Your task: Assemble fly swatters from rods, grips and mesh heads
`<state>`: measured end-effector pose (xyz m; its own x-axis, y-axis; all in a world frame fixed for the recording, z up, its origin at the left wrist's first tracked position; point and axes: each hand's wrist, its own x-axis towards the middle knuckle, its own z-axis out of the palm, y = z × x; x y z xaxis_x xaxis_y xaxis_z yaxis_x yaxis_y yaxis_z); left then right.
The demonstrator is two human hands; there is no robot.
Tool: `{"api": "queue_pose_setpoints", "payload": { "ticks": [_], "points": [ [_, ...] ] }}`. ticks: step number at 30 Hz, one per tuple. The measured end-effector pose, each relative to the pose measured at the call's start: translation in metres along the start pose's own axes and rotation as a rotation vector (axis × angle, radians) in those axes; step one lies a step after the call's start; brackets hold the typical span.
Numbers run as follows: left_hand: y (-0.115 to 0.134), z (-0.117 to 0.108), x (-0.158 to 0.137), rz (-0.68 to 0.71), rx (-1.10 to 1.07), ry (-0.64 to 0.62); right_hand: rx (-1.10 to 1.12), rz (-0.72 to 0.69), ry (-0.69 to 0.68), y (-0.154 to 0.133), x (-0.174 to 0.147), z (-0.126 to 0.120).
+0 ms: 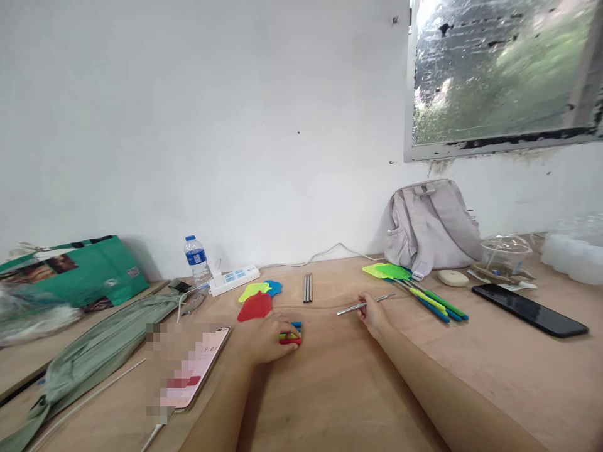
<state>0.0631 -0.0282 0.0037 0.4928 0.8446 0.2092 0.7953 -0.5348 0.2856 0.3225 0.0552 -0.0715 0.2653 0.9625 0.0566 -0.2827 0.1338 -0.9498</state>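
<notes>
My right hand (372, 316) pinches a thin silver metal rod (351, 309), held at a slant just above the table. My left hand (276, 336) rests on the table, its fingers curled over the red handle (291, 341) of a small group. A blue handle (296, 324) and a yellow one lie beside it, partly hidden by the fingers. Left of that hand are loose flyswatter heads: red (255, 306), yellow (253, 290) and blue (274, 288). Several silver rods (308, 289) lie side by side between the hands, farther back.
Several flyswatters (431, 298) with coloured handles lie to the right, near a grey backpack (431, 226) and a black phone (528, 309). A lit phone (198, 370), a green strap bag (108, 339), a power strip (234, 280) and a water bottle (196, 260) are on the left.
</notes>
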Motion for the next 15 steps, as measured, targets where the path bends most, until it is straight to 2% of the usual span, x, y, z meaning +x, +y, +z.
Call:
{"api": "queue_pose_setpoints", "payload": {
  "ticks": [4, 7, 11, 15],
  "points": [
    [0.001, 0.005, 0.0, -0.007, 0.0, 0.018, 0.055, 0.064, 0.056, -0.001, -0.004, 0.002],
    [0.004, 0.005, 0.0, 0.058, 0.07, 0.031, 0.078, 0.086, 0.051, -0.004, -0.01, 0.006],
    [0.006, 0.003, -0.002, 0.078, 0.153, 0.058, 0.102, 0.113, -0.003, -0.007, -0.017, 0.013],
    [0.003, 0.001, -0.003, 0.049, 0.136, 0.064, 0.128, 0.15, -0.092, -0.01, -0.024, 0.018]
  ]
}}
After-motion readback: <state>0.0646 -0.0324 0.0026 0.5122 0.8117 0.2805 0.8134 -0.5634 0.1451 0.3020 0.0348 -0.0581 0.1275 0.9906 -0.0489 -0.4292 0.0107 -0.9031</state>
